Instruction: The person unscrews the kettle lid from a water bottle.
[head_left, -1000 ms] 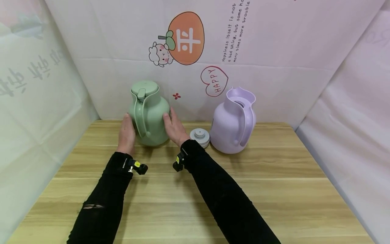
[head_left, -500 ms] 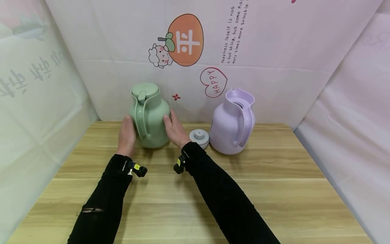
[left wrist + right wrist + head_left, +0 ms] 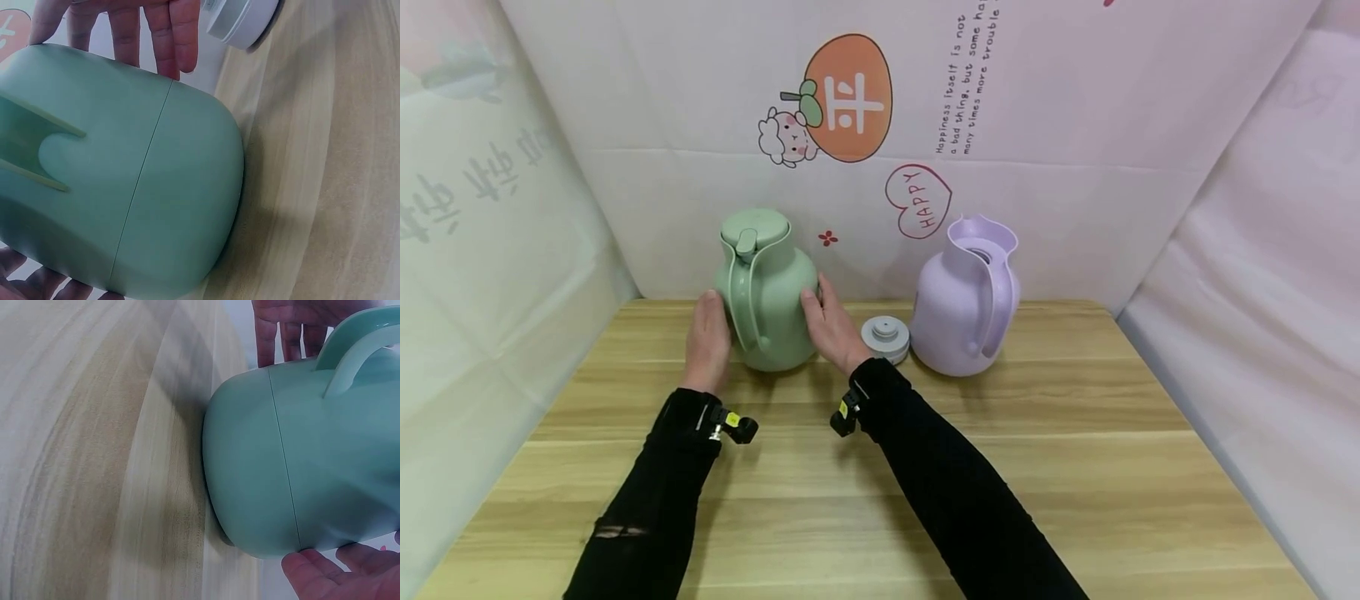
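Bright, even light across the surface [image 3: 820,533], soft shadows near the green jug [image 3: 786,300], wrist views dimmer and bluish.

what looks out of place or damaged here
The purple jug stands uncovered, with a round grey piece, perhaps its stopper, beside it; the green jug has its lid on. The left sleeve has a slit, possibly a tear.

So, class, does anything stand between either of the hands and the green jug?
Nothing visible does: the left hand and right hand lie against opposite sides of the green jug. The grey stopper and purple jug stand off to the right, not between.
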Motion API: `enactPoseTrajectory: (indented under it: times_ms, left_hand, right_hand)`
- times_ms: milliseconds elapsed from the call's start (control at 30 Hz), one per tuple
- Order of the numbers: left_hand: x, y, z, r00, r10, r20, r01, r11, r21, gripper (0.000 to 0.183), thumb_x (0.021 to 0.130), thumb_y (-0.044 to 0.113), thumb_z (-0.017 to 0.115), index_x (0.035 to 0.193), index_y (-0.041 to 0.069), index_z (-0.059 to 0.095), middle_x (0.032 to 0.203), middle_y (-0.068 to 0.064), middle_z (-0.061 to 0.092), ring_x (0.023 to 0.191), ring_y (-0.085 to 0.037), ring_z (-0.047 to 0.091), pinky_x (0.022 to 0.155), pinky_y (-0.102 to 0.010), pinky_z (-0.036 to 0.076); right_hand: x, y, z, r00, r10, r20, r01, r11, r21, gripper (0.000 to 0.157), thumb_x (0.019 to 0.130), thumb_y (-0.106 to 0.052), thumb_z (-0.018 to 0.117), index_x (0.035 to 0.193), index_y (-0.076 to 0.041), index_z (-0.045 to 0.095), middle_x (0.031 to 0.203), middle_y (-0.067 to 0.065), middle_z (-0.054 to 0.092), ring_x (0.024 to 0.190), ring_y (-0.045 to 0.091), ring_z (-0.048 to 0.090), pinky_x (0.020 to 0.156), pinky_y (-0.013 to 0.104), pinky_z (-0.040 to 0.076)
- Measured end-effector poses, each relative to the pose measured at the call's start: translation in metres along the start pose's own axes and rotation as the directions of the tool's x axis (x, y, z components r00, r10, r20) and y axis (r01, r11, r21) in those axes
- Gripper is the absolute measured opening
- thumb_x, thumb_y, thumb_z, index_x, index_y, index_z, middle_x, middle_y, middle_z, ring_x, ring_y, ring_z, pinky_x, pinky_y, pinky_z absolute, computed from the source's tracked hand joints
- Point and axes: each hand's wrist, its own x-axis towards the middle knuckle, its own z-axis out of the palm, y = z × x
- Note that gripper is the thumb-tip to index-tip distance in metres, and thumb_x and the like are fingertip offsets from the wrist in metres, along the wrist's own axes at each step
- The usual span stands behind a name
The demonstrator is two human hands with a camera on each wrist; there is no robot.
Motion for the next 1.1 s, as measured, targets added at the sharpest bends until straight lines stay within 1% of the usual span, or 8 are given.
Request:
enactPoseTrajectory:
  times_ms: [200,367,433,567,767,867,967,1100]
  left_hand:
    - [-0.007,0.002,-0.002,1.000,0.017,0.014,-0.017,0.999,0.028,0.084,0.104,0.072,0.013,0.168,0.018,0.015,0.173,-0.009,0.019,0.160,-0.029,0.015,0.129,-0.051,0.013]
    - [-0.011,0.005,-0.002,1.000,0.026,0.016,-0.026,0.999,0.028,0.083,0.105,0.070,0.013,0.166,0.016,0.022,0.171,-0.011,0.025,0.159,-0.029,0.019,0.128,-0.052,0.016]
    - [-0.012,0.005,-0.002,0.999,0.033,0.017,-0.033,0.999,0.022,0.082,0.105,0.069,0.013,0.165,0.014,0.025,0.168,-0.013,0.028,0.158,-0.030,0.021,0.128,-0.052,0.017]
    - [-0.014,0.004,-0.001,0.999,0.042,0.018,-0.042,0.999,0.032,0.083,0.106,0.068,0.013,0.166,0.013,0.024,0.170,-0.013,0.026,0.158,-0.030,0.020,0.128,-0.052,0.016]
    - [-0.018,0.003,0.001,1.000,0.030,-0.003,-0.030,0.999,0.026,0.082,0.105,0.069,0.014,0.163,0.013,0.030,0.166,-0.014,0.033,0.156,-0.030,0.025,0.127,-0.053,0.019]
    - [-0.022,0.004,0.001,1.000,0.019,-0.005,-0.019,1.000,0.025,0.084,0.104,0.072,0.015,0.163,0.014,0.029,0.167,-0.013,0.031,0.156,-0.030,0.025,0.127,-0.053,0.019]
    - [-0.025,0.005,0.003,1.000,0.027,-0.008,-0.027,0.999,0.029,0.085,0.104,0.072,0.015,0.163,0.013,0.029,0.167,-0.014,0.032,0.156,-0.031,0.025,0.127,-0.053,0.020]
    - [-0.029,0.007,0.005,0.999,0.041,-0.020,-0.040,0.999,0.022,0.085,0.103,0.073,0.017,0.157,0.010,0.038,0.161,-0.016,0.039,0.153,-0.031,0.032,0.126,-0.053,0.023]
  right_hand:
    - [-0.005,0.001,-0.001,1.000,-0.006,-0.024,0.006,1.000,-0.002,0.072,0.109,-0.063,0.023,0.169,-0.029,0.005,0.173,0.005,0.024,0.157,0.023,0.028,0.127,0.042,0.025]
    - [-0.009,0.001,-0.001,0.999,-0.014,-0.037,0.014,1.000,0.008,0.072,0.108,-0.064,0.025,0.169,-0.029,0.007,0.171,0.007,0.028,0.156,0.024,0.031,0.126,0.043,0.027]
    - [-0.010,0.002,-0.001,0.999,-0.012,-0.041,0.012,1.000,0.003,0.073,0.108,-0.066,0.024,0.169,-0.029,0.007,0.172,0.007,0.027,0.156,0.024,0.031,0.126,0.043,0.027]
    - [-0.013,0.003,0.000,0.999,-0.001,-0.048,0.001,1.000,-0.006,0.074,0.107,-0.067,0.024,0.169,-0.029,0.007,0.172,0.005,0.026,0.156,0.023,0.031,0.126,0.043,0.026]
    - [-0.021,0.003,-0.001,0.998,0.006,-0.055,-0.006,1.000,-0.001,0.072,0.107,-0.067,0.025,0.168,-0.032,0.008,0.171,0.004,0.028,0.155,0.023,0.033,0.124,0.044,0.029]
    - [-0.025,0.003,-0.002,0.998,0.010,-0.061,-0.010,1.000,0.002,0.073,0.106,-0.069,0.025,0.168,-0.035,0.009,0.170,0.004,0.031,0.154,0.023,0.036,0.123,0.045,0.030]
    - [-0.029,0.003,-0.003,0.998,0.001,-0.064,-0.001,1.000,0.014,0.073,0.106,-0.070,0.025,0.168,-0.035,0.010,0.169,0.005,0.033,0.152,0.023,0.038,0.122,0.046,0.032]
    - [-0.034,0.004,-0.004,0.998,-0.027,-0.061,0.029,0.999,0.031,0.071,0.108,-0.066,0.027,0.168,-0.033,0.011,0.168,0.005,0.035,0.150,0.023,0.042,0.120,0.046,0.036]
